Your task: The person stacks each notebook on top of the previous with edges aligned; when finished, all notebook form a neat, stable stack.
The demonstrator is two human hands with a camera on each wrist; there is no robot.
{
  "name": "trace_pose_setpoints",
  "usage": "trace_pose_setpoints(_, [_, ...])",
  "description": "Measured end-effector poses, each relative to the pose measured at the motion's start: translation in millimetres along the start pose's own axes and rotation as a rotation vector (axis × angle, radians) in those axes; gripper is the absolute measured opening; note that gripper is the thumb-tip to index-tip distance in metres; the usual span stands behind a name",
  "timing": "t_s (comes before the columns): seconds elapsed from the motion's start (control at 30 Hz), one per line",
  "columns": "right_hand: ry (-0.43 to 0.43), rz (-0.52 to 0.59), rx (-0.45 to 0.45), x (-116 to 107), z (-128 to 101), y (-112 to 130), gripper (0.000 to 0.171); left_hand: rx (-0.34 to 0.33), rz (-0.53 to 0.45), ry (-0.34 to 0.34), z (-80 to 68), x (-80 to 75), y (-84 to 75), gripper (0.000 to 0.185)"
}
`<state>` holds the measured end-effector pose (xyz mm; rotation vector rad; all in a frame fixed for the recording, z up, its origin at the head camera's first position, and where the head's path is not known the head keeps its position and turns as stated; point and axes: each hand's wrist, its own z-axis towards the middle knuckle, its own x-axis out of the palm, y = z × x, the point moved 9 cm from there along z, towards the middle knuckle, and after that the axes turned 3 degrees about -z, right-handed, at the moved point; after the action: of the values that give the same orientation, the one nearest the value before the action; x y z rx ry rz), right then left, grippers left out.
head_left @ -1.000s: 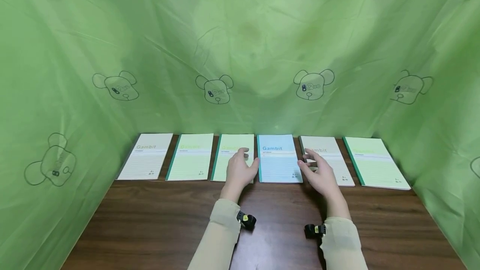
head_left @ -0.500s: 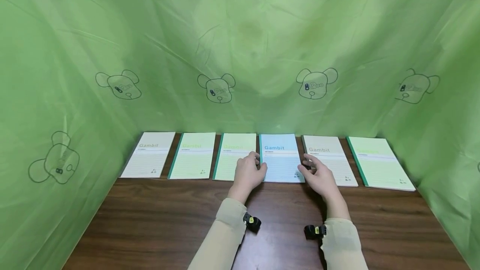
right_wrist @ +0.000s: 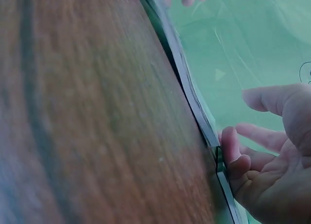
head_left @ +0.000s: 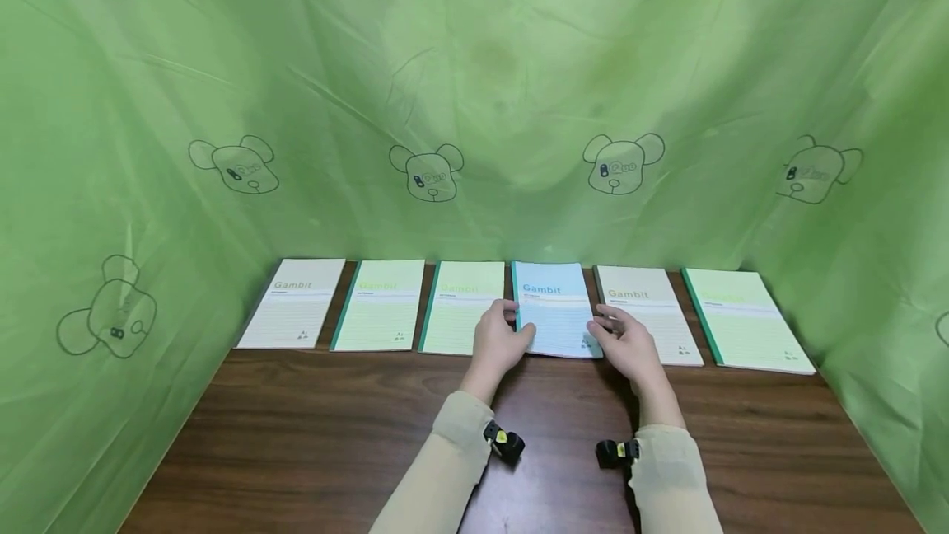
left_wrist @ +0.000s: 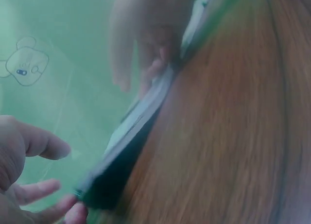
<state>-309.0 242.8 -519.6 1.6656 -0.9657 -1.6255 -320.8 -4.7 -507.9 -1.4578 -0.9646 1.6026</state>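
Observation:
A blue notebook [head_left: 552, 316] with a "Gambit" cover lies in a row of notebooks on the table, its left side tipped slightly up. My left hand [head_left: 498, 338] is at its left spine edge; in the left wrist view the fingertips [left_wrist: 73, 204] touch the corner while the thumb stands off, and a dark gap shows beneath. On the opposite edge, my right hand [head_left: 628, 344] has its fingertips [right_wrist: 231, 141] against the notebook's side, thumb raised. The right hand also overlaps the grey notebook [head_left: 652, 316], and the left overlaps a green notebook [head_left: 461, 311].
Two more notebooks lie to the left, a white one [head_left: 292, 303] and a green one [head_left: 381, 307]. Another green notebook [head_left: 745, 320] ends the row at right. Green cloth [head_left: 474, 204] hangs behind and beside the brown wooden table [head_left: 319, 427].
My left hand has moved right from over the green notebook to the blue notebook's left edge. My right hand has closed in on its right edge. The blue notebook's left side has tipped up slightly.

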Motion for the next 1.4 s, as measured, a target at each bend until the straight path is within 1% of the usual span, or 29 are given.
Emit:
trace_pose_setpoints(0.07, [-0.004,0.026,0.011,-1,-1,1,0.054,-0.033,-0.073,-0.015,1.0,-0.2,0.9,0.049])
trace_pose_setpoints(0.17, [-0.023,0.071,0.028,-6,-3,5,0.051,-0.107,-0.207,-0.031,0.7,0.1,4.7,0.056])
trace_pose_setpoints(0.3, [-0.034,0.129,0.048,-10,-3,4,0.050,-0.233,-0.433,-0.002,0.7,5.0,18.2,0.061])
trace_pose_setpoints(0.37, [-0.028,0.149,0.061,-9,-3,1,0.052,-0.278,-0.511,0.023,1.5,6.7,24.2,0.062])
trace_pose_setpoints(0.4, [-0.022,0.164,0.076,-8,-3,0,0.052,-0.292,-0.535,0.029,1.7,6.5,25.5,0.062])
trace_pose_setpoints(0.47, [-0.008,0.193,0.108,-7,-4,-3,0.054,-0.306,-0.538,0.042,1.6,4.8,26.3,0.060])
trace_pose_setpoints(0.6, [0.020,0.271,0.168,-4,-5,-8,0.054,-0.302,-0.536,0.076,0.3,1.6,23.6,0.056])
trace_pose_setpoints(0.77, [0.034,0.314,0.172,-3,-3,-8,0.053,-0.280,-0.579,0.137,1.4,1.1,21.4,0.054])
trace_pose_setpoints(0.9, [0.032,0.329,0.151,-1,0,-5,0.052,-0.235,-0.562,0.161,4.2,-6.5,18.9,0.056])
trace_pose_setpoints(1.03, [0.029,0.353,0.115,5,1,4,0.052,-0.182,-0.510,0.180,7.9,-22.8,16.0,0.057])
trace_pose_setpoints(1.17, [0.016,0.377,0.077,16,-2,19,0.049,-0.132,-0.439,0.188,10.7,-46.1,13.5,0.057])
trace_pose_setpoints(1.27, [-0.005,0.389,0.051,28,-5,34,0.047,-0.109,-0.396,0.183,12.3,-64.2,14.5,0.057])
trace_pose_setpoints(1.4, [-0.030,0.391,0.027,46,-9,49,0.048,-0.095,-0.328,0.173,13.6,-84.7,20.9,0.057])
